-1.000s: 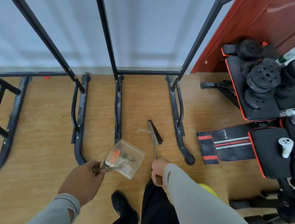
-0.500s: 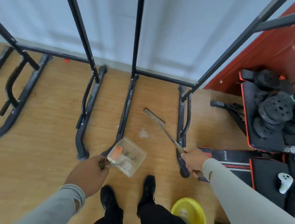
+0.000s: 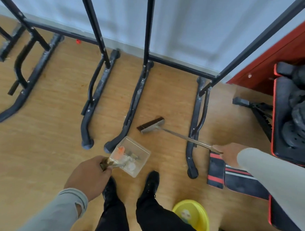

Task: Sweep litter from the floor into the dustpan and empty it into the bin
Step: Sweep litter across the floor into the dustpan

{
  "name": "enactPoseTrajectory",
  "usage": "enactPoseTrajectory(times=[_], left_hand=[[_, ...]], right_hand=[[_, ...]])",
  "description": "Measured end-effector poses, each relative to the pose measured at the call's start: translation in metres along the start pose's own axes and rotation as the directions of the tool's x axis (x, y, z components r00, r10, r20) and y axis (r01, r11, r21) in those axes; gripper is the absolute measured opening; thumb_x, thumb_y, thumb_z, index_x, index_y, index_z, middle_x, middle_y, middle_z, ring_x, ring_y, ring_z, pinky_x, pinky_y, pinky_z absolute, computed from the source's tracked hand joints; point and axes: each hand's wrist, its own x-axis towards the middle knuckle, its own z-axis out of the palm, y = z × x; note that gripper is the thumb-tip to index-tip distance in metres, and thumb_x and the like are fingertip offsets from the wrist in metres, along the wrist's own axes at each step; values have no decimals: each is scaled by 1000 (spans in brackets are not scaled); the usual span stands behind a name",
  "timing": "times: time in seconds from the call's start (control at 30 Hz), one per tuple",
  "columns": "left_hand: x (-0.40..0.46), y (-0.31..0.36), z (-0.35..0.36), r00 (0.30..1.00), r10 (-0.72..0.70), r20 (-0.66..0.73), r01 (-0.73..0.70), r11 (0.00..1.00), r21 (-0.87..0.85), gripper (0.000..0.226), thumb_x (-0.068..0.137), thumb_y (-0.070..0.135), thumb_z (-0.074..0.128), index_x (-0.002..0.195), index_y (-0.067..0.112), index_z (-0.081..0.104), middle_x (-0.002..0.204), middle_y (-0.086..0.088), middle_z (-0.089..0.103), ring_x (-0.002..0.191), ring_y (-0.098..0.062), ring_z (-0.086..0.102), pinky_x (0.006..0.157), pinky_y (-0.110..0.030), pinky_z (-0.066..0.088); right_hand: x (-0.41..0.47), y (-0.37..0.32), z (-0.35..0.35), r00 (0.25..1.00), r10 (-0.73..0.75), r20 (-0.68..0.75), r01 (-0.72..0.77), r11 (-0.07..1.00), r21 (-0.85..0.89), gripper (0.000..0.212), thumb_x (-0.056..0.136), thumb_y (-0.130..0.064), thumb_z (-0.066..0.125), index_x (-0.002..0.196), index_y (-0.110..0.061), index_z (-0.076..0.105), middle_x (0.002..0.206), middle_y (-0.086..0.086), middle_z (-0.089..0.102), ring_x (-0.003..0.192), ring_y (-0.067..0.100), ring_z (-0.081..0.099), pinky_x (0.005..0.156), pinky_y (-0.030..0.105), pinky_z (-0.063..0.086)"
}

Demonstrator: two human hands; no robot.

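From the head view, a clear plastic dustpan (image 3: 131, 158) is held low over the wooden floor (image 3: 47, 145) by its handle, which is gripped in the curled fingers of the left hand (image 3: 88, 178); the pan is tilted, and litter (image 3: 124, 155) is seen inside it, an orange piece, some white pieces and a small greyish one. The dustpan lies just in front of two black shoes (image 3: 151, 182) and just beside the rounded foot of one leg of a black metal frame (image 3: 137, 99), whose four legs are spread across the floor in front of a pale wall. A brush (image 3: 151, 125) with dark bristles is held out to the right of the dustpan, its head set on or just above the floor between two of the frame's legs; which of the two cannot be told. Its thin metal shaft is crossed over one frame leg and is gripped at its end by the right hand (image 3: 227, 155), the fingers closed round it. A yellow bin (image 3: 193, 217) is seen on the floor at the bottom edge, just right of the black trouser legs, with something pale inside. To the right, a black bench with red trim (image 3: 239, 180) is laid flat, and dark weight plates (image 3: 298, 125) are stacked on another padded bench beside a red door
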Motion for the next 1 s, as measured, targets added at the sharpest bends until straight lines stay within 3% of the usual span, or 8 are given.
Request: enactPoseTrajectory(times=[0.17, 0.3, 0.4, 0.67, 0.8, 0.87, 0.93, 1.0], left_hand=[[0, 12, 13, 1000, -6, -1, 6, 1000, 3, 14, 98, 40, 57, 109, 35, 61, 81, 15, 65, 72, -6, 60, 65, -28, 48], [5, 26, 20, 1000, 26, 10, -26, 999, 25, 12, 98, 38, 56, 107, 32, 60, 82, 12, 65, 73, -10, 60, 65, -30, 48], [18, 40, 27, 998, 63, 15, -64, 996, 62, 19, 98, 38, 55, 113, 28, 61, 84, 10, 64, 74, -13, 60, 65, -30, 48], [63, 80, 61, 993, 107, 47, -111, 989, 101, 32, 98, 36, 54, 127, 23, 60, 86, 7, 62, 78, -18, 62, 73, -34, 56], [75, 85, 66, 992, 114, 46, -120, 984, 134, 29, 99, 36, 53, 123, 22, 60, 90, 2, 68, 79, -21, 65, 69, -34, 54], [77, 84, 66, 993, 116, 36, -120, 982, 143, 23, 100, 36, 52, 116, 20, 60, 89, 1, 66, 79, -22, 62, 68, -33, 51], [76, 85, 66, 993, 117, 34, -121, 982, 145, 20, 100, 36, 52, 110, 20, 59, 88, 1, 66, 77, -21, 61, 68, -33, 51], [74, 84, 66, 992, 122, 32, -125, 981, 145, 19, 100, 36, 52, 109, 20, 58, 90, 1, 69, 78, -22, 62, 69, -34, 53]], right_hand=[[-25, 50, -2, 1000, -28, 14, 27, 998, 51, 49, 108, -33, 37, 155, -48, 31, 157, -9, 45, 127, 18, 56, 104, 29, 45], [-57, 65, -3, 1000, -7, -20, 11, 981, 195, 35, 108, -33, 37, 138, -52, 38, 86, -23, 58, 52, 1, 56, 44, 16, 45], [-59, 61, 4, 999, 29, -15, -22, 940, 341, 46, 107, -31, 40, 151, -42, 39, 50, -9, 49, 36, 12, 39, 36, 24, 33], [11, -78, 54, 982, -86, 167, 36, 958, 283, 55, 91, -2, 56, 143, -7, 41, 84, 9, 62, 73, 29, 69, 54, 30, 53], [-3, -102, 91, 934, -186, 305, 192, 981, 11, 56, 93, -3, 53, 147, 6, 40, 140, 15, 53, 116, 31, 60, 95, 34, 50], [-22, -86, 84, 918, -205, 339, 225, 974, -20, 51, 95, -6, 50, 146, -3, 47, 134, 10, 58, 125, 32, 54, 108, 37, 46], [-37, -52, 50, 925, -217, 313, 204, 976, 73, 58, 97, -10, 49, 154, -16, 40, 123, 8, 63, 115, 28, 60, 89, 30, 55], [-57, -8, 13, 937, -190, 294, 54, 908, 416, 68, 98, -12, 54, 159, -31, 30, 93, 6, 65, 68, 18, 61, 48, 24, 46]])
